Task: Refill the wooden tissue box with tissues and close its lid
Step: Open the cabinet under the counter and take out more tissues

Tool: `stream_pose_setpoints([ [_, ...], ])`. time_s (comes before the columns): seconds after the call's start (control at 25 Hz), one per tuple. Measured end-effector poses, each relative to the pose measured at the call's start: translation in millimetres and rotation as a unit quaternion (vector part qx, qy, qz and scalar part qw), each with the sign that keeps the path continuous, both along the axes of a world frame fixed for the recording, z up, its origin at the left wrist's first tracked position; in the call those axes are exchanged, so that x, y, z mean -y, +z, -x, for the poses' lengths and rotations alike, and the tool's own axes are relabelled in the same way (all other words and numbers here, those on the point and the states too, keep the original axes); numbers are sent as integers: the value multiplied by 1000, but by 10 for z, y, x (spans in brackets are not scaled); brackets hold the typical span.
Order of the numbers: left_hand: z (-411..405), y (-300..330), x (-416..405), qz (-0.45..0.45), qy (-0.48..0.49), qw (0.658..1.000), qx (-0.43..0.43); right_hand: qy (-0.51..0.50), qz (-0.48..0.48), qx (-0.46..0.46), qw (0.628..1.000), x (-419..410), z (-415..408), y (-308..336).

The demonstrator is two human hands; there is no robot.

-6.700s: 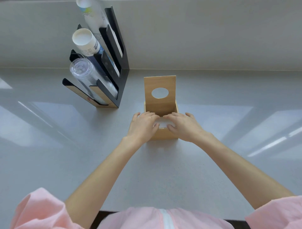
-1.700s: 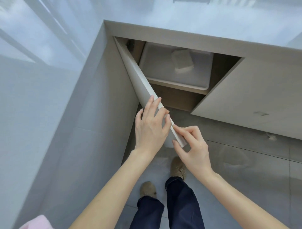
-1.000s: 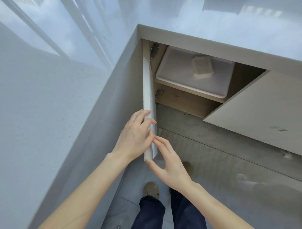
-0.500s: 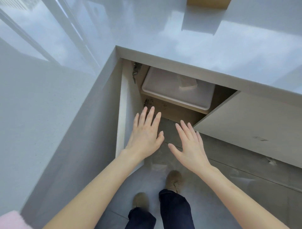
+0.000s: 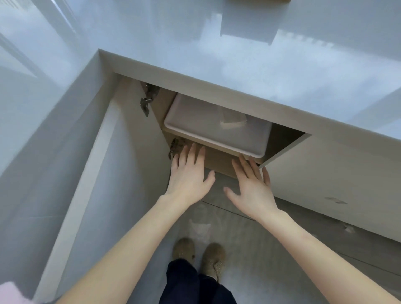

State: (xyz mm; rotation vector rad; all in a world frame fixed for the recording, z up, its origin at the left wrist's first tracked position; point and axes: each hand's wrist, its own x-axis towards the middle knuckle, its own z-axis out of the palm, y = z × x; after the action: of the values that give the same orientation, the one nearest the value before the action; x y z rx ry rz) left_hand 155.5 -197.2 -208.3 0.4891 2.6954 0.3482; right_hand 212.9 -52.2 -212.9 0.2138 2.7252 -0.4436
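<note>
A white plastic bin [image 5: 217,142] with a frosted lid sits on a shelf inside the open cabinet under the counter. A pale stack of tissues [image 5: 233,121] shows dimly through the lid. My left hand [image 5: 188,173] and my right hand [image 5: 251,184] are both stretched toward the bin's front edge with fingers straight, holding nothing. The right fingertips are at the bin's near right corner. Only the bottom edge of the wooden tissue box [image 5: 259,1] shows at the top of the frame, on the counter.
The left cabinet door [image 5: 121,165] stands swung wide open beside my left arm. The right cabinet door [image 5: 334,173] is closed. The grey counter [image 5: 217,54] overhangs the shelf. My feet stand on the grey floor [image 5: 271,249] below.
Both hands have let go of the cabinet door, which now stands wide open, and have moved forward to the front of the white bin. The view has dropped closer to the cabinet.
</note>
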Motion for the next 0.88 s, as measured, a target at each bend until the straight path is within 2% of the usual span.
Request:
stream_pose_setpoints([
  [0.28, 469, -548, -139, -19, -1, 1000, 7, 1, -27, -6, 1000, -264, 460, -602],
  [0.48, 744, -954, -319, -68, -10, 997, -26, -3, -34, -24, 999, -313, 723, -1036],
  [0.72, 1204, -1383, -628, -101, 43, 993, -42, -73, 18, -116, 990, -510, 1176, -1473],
  [0.88, 1500, -1621, -859, -109, -4, 991, -72, -147, 61, -193, 968, -728, 1555, -1607],
])
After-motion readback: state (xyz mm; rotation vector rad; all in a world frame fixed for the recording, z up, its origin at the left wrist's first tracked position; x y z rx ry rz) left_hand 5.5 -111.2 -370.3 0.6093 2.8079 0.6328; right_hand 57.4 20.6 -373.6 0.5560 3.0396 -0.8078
